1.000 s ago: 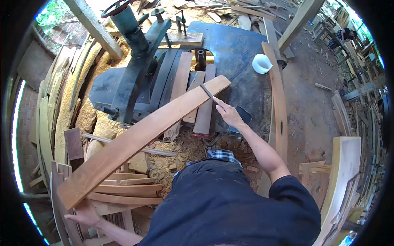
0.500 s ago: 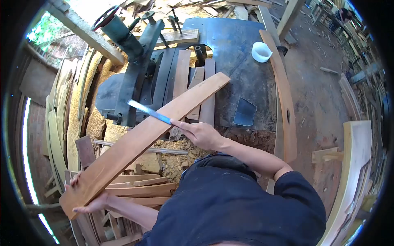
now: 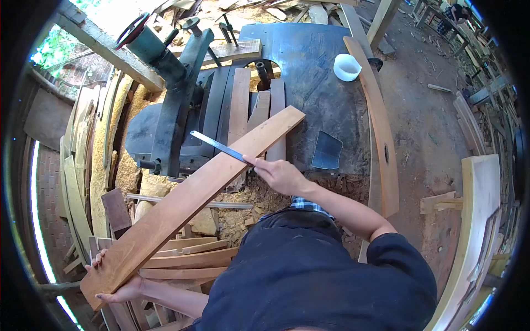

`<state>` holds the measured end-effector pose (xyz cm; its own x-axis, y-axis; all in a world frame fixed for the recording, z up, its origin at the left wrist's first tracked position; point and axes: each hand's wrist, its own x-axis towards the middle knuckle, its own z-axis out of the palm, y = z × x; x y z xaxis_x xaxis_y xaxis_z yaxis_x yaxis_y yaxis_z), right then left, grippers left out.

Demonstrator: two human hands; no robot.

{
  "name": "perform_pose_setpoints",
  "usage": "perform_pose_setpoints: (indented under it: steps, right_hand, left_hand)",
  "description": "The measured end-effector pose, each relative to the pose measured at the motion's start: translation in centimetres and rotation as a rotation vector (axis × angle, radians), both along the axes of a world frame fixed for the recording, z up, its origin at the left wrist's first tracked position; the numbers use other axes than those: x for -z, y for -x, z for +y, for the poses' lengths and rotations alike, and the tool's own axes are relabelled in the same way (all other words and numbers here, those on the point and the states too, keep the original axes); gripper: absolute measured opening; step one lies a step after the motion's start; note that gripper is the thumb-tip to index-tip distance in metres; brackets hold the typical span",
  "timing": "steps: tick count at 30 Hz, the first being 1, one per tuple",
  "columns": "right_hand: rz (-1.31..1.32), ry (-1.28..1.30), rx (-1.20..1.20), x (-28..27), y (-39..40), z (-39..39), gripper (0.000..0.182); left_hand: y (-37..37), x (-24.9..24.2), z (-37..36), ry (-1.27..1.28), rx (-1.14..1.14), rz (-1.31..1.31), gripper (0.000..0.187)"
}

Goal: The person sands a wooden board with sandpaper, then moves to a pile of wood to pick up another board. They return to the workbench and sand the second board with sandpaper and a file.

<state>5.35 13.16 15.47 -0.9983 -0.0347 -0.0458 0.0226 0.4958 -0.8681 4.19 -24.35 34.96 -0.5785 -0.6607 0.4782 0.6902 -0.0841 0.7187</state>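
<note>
A long reddish-brown wooden board [image 3: 187, 201] slants from lower left up toward the machine table. Its lower end is gripped by my left hand [image 3: 122, 287], with the thumb on one edge and fingertips curled over the other. My right hand [image 3: 280, 175] is closed on one end of a thin metal ruler [image 3: 218, 146]; any markings are too small to read. The ruler lies across the board's face, its free end sticking out beyond the far edge. Under the board's upper end are narrow wooden strips [image 3: 239, 105] on the machine.
A woodworking machine [image 3: 182, 88] with a dark metal table [image 3: 326, 99] stands ahead. On it are a white plastic container [image 3: 346, 67] and a dark square sheet [image 3: 327, 150]. A curved board [image 3: 381, 138] runs along its right edge. Cut boards [image 3: 190, 258] are stacked below; another person [image 3: 455, 14] is far right.
My right hand has slid the ruler to the right along the board. The view has shifted slightly, and my left hand keeps its grip on the lower end.
</note>
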Motion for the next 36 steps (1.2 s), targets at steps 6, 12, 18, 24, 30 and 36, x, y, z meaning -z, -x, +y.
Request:
perform_pose_setpoints:
  steps: [6,12,18,24,30,36]
  right_hand:
    - [-0.017,-0.197,0.372,11.2,2.6,10.1,0.042]
    - [0.097,-0.131,0.257,8.2,1.3,4.9,0.04]
    - [-0.058,-0.244,0.323,9.9,1.7,9.8,0.041]
    - [0.142,-0.076,0.586,11.5,0.0,12.9,0.041]
    - [0.058,0.111,0.67,12.6,-2.0,7.2,0.035]
    - [0.11,0.222,0.556,11.4,0.3,3.8,0.032]
  left_hand:
    - [-0.2,0.7,-1.5,-0.016,0.046,0.001,0.079]
    - [-0.2,1.0,-2.0,0.016,0.04,0.005,0.08]
    - [-0.4,1.4,-2.6,-0.015,0.071,0.013,0.08]
    - [-0.2,3.6,-7.3,-0.07,0.164,-0.004,0.074]
    - [-1.7,4.1,-2.1,-0.358,-0.249,-0.242,0.065]
    - [-1.5,6.0,-1.3,-0.466,-0.126,-0.231,0.066]
